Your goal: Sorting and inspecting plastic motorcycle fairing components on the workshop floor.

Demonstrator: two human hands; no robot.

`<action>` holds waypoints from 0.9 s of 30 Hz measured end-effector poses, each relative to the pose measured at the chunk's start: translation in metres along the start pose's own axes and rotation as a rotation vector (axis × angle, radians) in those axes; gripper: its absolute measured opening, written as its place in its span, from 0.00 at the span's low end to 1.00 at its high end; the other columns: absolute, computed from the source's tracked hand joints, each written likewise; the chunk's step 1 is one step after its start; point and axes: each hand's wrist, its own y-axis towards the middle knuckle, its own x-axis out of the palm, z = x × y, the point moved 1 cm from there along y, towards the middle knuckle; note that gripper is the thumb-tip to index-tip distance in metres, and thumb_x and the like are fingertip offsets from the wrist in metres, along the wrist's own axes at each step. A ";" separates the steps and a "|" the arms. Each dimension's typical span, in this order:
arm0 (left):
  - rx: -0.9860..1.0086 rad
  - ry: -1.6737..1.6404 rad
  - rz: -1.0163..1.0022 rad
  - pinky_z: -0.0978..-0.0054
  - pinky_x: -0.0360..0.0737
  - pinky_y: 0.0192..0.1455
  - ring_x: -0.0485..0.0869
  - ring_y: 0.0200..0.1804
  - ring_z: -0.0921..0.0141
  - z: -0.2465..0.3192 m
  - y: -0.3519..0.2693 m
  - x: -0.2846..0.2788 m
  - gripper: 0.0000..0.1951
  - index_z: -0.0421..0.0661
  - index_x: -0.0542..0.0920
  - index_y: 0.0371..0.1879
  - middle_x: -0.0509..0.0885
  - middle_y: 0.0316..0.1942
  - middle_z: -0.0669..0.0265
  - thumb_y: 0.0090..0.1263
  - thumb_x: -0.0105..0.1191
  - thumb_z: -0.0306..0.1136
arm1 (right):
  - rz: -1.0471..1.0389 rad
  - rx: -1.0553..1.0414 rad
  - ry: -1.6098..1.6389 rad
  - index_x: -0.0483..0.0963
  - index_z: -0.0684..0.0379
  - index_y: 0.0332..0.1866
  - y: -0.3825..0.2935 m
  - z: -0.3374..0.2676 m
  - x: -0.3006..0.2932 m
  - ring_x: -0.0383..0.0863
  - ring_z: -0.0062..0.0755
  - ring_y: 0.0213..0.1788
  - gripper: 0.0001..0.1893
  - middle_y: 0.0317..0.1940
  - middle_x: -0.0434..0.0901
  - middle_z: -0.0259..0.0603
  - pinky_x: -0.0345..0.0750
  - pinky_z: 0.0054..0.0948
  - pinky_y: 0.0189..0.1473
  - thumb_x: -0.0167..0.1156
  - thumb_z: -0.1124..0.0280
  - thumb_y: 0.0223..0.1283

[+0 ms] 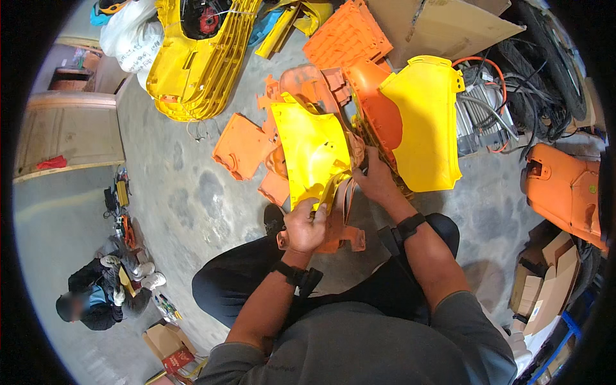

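My left hand [304, 227] grips the lower end of a curved yellow plastic panel [313, 144], thumb on top. The panel stands tilted in front of me, over several orange plastic pieces. My right hand [378, 180] is curled at the panel's right edge, against a dull orange plastic part [356, 149]; what its fingers close on is hidden. Below the hands, between my legs, lies another orange plastic part [332, 238]. Just right of my right hand stand a glossy orange shell [378, 108] and a wide yellow panel [426, 130]. A flat orange panel [243, 147] lies at the left of the pile.
Nested yellow plastic shells [197, 72] stand at the upper left beside white bags [132, 43]. Cables and a finned metal unit [481, 113] lie at the right, above an orange casing [563, 192] and a cardboard box [553, 284]. Another person [98, 293] sits at the left.
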 end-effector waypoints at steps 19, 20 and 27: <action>-0.121 0.131 -0.273 0.65 0.72 0.58 0.76 0.57 0.55 -0.013 0.075 -0.007 0.27 0.42 0.72 0.58 0.75 0.55 0.47 0.61 0.60 0.37 | 0.012 -0.073 -0.052 0.55 0.66 0.60 0.000 0.002 0.001 0.78 0.63 0.42 0.31 0.40 0.77 0.64 0.75 0.49 0.45 0.59 0.65 0.55; -0.004 0.259 -0.355 0.64 0.68 0.64 0.71 0.63 0.57 -0.015 0.082 -0.003 0.30 0.43 0.68 0.62 0.69 0.62 0.48 0.60 0.61 0.35 | -0.004 -0.057 -0.039 0.55 0.66 0.60 0.000 0.000 0.000 0.77 0.62 0.46 0.31 0.44 0.75 0.64 0.74 0.48 0.48 0.59 0.65 0.55; 0.097 0.552 -0.637 0.62 0.63 0.69 0.60 0.69 0.53 -0.022 0.098 0.018 0.45 0.48 0.54 0.71 0.54 0.72 0.59 0.54 0.65 0.32 | 0.049 -0.295 0.091 0.55 0.67 0.66 -0.002 -0.006 -0.010 0.62 0.55 0.64 0.35 0.61 0.61 0.62 0.61 0.40 0.66 0.58 0.62 0.57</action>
